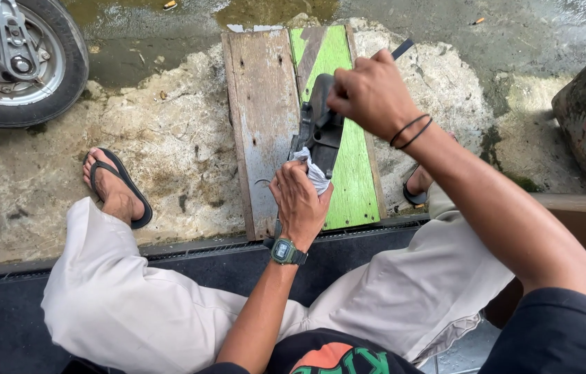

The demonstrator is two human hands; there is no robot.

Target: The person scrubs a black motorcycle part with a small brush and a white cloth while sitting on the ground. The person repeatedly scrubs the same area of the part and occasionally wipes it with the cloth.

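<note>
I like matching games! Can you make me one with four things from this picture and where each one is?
Things:
1. white cloth
2. wristwatch
3. black bands
4. wheel

Places:
A. top left corner
B. on the right hand's wrist
C. bunched in the left hand
D. on the left wrist

Pairs: 1-C, 2-D, 3-B, 4-A
</note>
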